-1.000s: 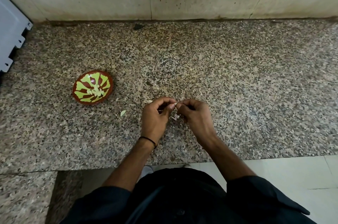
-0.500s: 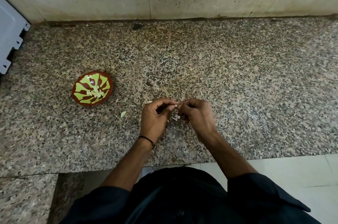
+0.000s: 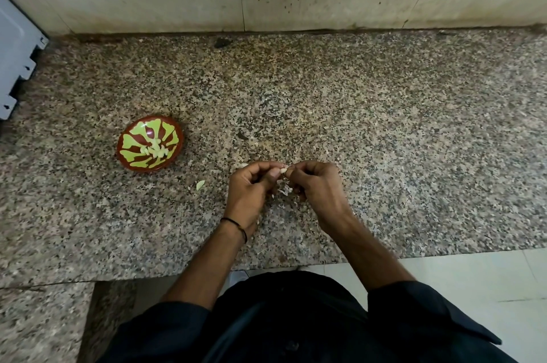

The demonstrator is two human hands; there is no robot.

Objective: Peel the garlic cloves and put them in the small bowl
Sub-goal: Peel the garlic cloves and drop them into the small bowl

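**While both hands pinch one clove, the bowl waits off to the left**

Where the two hands meet over the middle of the surface, the left hand point(image 3: 251, 188) and the right hand point(image 3: 316, 185) are both curled, and their thumb and fingertips close from either side on a single garlic clove point(image 3: 283, 170). So much of the clove is hidden that only a pale tip shows. Its long axis appears to run left to right, from one hand's pinch to the other's, though it is too small to be sure. Whether its skin is fully off cannot be told.

Just below the fingertips lies a small litter of papery skin scraps point(image 3: 284, 189) on the speckled granite surface point(image 3: 384, 140). Further out, to the left of the left hand, one loose pale piece point(image 3: 200, 184) lies on its own. It may be a clove or a flake of skin.

The move to come turns on the small bowl point(image 3: 134, 142). This red-brown dish with green leaf marks stands well apart from the hands, to their left and a little further from the person. The left hand is the nearer of the two, so a drop would probably fall to it.

By count there are two hands, one clove held, one bowl and one stray piece. A clutch of peeled cloves point(image 3: 155, 151) sits in the bowl's bottom, several of them, overlapping too much to number.
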